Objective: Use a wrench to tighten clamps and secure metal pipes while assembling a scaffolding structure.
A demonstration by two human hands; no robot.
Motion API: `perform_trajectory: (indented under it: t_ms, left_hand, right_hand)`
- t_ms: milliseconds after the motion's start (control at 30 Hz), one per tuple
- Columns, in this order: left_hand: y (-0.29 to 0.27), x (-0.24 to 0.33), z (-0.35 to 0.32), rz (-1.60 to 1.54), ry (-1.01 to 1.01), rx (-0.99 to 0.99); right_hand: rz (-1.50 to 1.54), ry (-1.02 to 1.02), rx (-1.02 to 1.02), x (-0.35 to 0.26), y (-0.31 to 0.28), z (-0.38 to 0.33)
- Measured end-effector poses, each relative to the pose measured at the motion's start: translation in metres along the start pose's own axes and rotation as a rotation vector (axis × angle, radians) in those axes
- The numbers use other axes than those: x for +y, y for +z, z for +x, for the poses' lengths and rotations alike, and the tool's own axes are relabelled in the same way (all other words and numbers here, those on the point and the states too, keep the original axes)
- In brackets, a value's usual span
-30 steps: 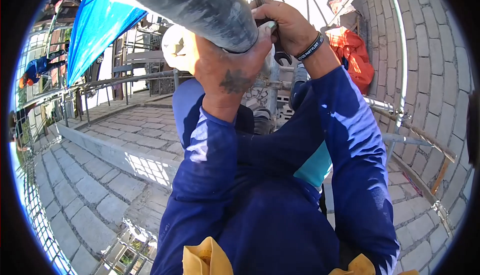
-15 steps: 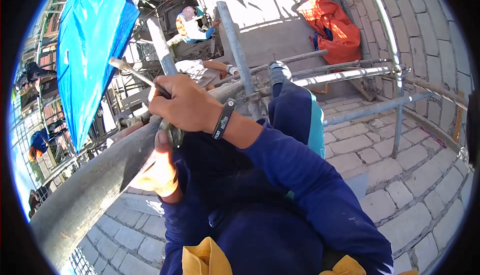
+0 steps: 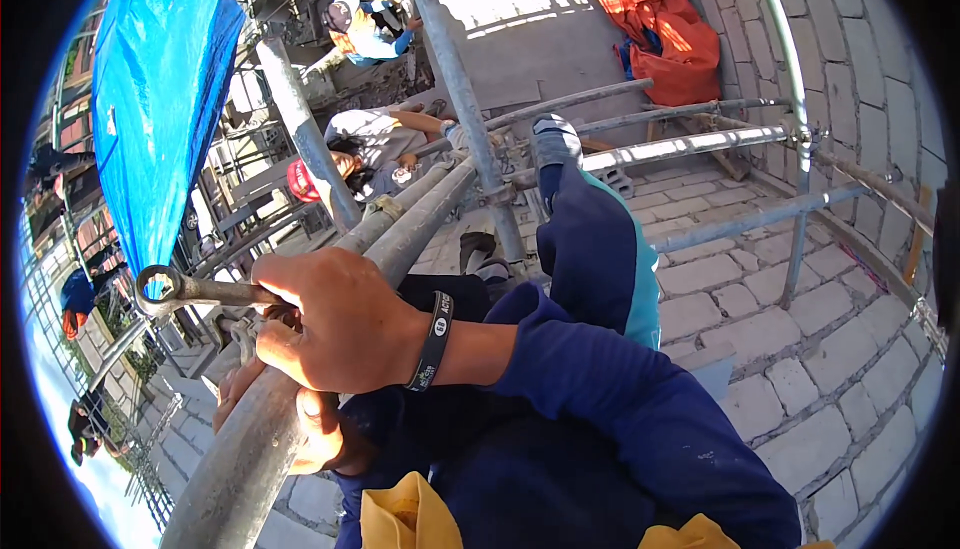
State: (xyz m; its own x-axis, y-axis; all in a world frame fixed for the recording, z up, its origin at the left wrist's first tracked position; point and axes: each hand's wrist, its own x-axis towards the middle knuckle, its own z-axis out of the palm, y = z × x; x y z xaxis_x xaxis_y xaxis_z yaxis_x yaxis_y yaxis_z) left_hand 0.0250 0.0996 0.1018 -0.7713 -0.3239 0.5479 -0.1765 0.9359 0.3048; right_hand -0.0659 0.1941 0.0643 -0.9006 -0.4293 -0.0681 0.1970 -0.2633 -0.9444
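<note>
A ring-ended wrench (image 3: 205,291) lies in my right hand (image 3: 340,319), which is closed around its shaft. Its ring end points left, over the edge of a grey scaffold pipe (image 3: 235,464). Underneath, my left hand (image 3: 315,434) wraps the same pipe, the thumb on the near side and fingertips showing on the far side. Beside the right hand's fingers, a metal scaffold clamp (image 3: 238,337) sits partly hidden. A black wristband (image 3: 432,339) is on my right wrist.
Upright poles (image 3: 460,79) and crossing rails (image 3: 690,154) surround me, with block paving (image 3: 740,349) below. A person in a red cap (image 3: 302,181) is under the pipes; another person (image 3: 365,34) crouches farther off. A blue tarp (image 3: 165,79) hangs left, an orange tarp (image 3: 670,44) lies ahead.
The wrench has swung from pointing up-left to pointing left, and my right hand has moved down and left. My view has shifted; the red-capped person now shows more fully.
</note>
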Motion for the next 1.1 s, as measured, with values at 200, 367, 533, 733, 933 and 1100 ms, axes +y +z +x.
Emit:
perform_trajectory:
  t_ms: [200,367,533,733,933,1100]
  left_hand:
    - [0.008,0.015,0.007,-0.171,0.041,-0.028]
    - [-0.014,0.029,0.024,-0.260,-0.028,0.059]
    - [-0.027,0.021,0.046,-0.956,-0.198,0.029]
    - [-0.029,0.008,0.054,-1.032,-0.060,-0.122]
    - [-0.039,0.018,0.038,-0.962,-0.166,-0.049]
    - [-0.043,0.013,0.035,-0.960,-0.139,-0.053]
  right_hand:
    - [-0.014,-0.054,0.045,0.004,-0.002,0.001]
    - [-0.013,-0.033,0.045,0.006,-0.002,0.005]
    - [-0.002,-0.034,-0.081,0.006,-0.008,0.018]
    - [0.043,0.037,-0.097,0.014,-0.007,0.023]
    - [-0.003,-0.006,-0.075,0.009,-0.009,0.008]
    - [-0.032,0.021,-0.039,0.004,-0.008,-0.001]
